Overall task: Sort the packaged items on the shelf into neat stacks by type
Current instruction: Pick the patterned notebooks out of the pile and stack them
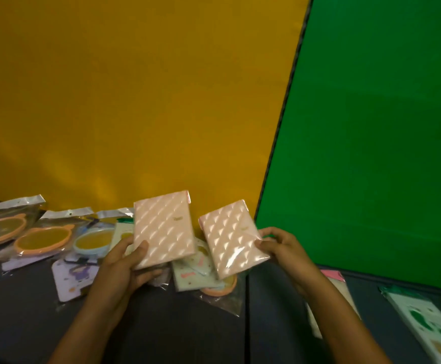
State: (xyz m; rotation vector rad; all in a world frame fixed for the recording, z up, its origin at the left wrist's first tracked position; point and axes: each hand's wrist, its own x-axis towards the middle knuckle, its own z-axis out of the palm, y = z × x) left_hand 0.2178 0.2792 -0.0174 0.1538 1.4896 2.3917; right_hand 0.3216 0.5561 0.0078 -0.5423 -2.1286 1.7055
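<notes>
So I'm holding two of the same pink quilted packs up over the shelf [161, 324], one in each hand. My left hand [119, 269] is gripping the left pink pack [163, 229] with the thumb on its face and the fingers curled underneath, and my right hand [282, 248] is pinching the right pink pack [234, 245] at its right edge. Since they're matching, I'm thinking the trick is to lay one flat on top of the other with the corners lined up before setting them down. The wrap looks slick, so I'm keeping the pinch firm or the right one could slide out. Below them there's still a jumble: the round orange-rimmed mirrors [42, 240] in bags off to the left, a lilac card [72, 279], and a cream dotted pack [195, 274], which might be two overlapping, hard to tell. I'd land the pink pair on bare shelf, away from that mess.
</notes>
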